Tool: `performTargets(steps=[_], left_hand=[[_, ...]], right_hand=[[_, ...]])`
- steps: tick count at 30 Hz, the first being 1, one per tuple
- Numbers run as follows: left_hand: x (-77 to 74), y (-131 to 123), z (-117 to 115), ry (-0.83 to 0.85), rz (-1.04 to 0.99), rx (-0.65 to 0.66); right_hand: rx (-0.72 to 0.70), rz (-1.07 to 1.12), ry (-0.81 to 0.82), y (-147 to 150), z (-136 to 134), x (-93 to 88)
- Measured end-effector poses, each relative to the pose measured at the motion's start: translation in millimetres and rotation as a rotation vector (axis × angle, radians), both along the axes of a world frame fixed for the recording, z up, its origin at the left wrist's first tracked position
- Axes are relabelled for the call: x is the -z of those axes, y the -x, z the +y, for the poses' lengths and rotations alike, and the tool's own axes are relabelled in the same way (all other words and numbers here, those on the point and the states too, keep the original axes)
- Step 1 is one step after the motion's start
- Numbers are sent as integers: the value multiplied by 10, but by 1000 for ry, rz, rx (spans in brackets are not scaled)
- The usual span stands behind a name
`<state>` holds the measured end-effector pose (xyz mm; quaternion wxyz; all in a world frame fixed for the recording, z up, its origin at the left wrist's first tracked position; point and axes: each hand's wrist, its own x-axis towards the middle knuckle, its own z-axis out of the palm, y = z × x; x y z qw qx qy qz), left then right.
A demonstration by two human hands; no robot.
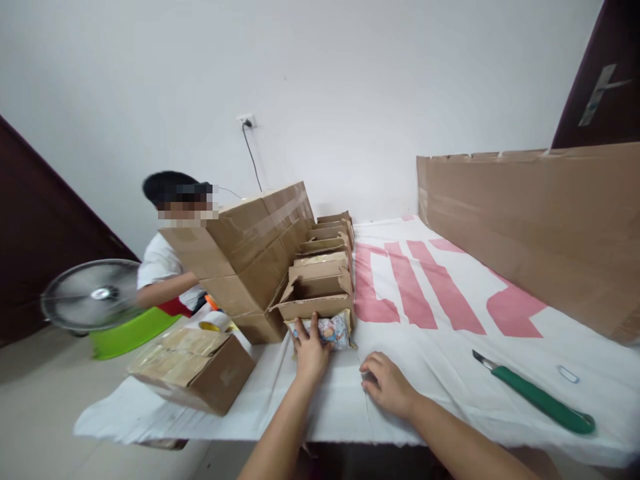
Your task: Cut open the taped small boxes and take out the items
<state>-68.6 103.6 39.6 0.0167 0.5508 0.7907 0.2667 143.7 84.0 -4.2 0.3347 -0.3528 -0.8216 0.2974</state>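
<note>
My left hand [310, 350] lies with fingers stretched over a small printed packet [336, 330] at the foot of an open cardboard box [316, 293], the nearest in a row of several small boxes [330, 240]. My right hand [387, 383] rests on the white cloth [450, 373] just to the right, fingers curled down; whether anything is under them is hidden.
A green-handled knife [537, 398] lies on the cloth at the right. A long cardboard sheet [530, 220] stands along the right. Large taped cartons [250, 253] stack at the left, with a box of packets [195, 363] at the table corner. A person [167, 267] sits behind, near a fan [93, 293].
</note>
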Motion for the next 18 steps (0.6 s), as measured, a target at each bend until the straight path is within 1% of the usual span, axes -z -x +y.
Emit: performTargets(steps=[6, 11, 15, 18], left_hand=[[-65, 36, 386, 59, -25, -38], [-75, 136, 742, 47, -36, -40], [-14, 233, 949, 3, -38, -46], [91, 272, 984, -77, -24, -78]], right_hand=[[4, -1, 0, -2, 0, 3], [8, 0, 0, -3, -9, 0], [3, 28, 6, -5, -2, -8], [1, 56, 23, -7, 19, -4]])
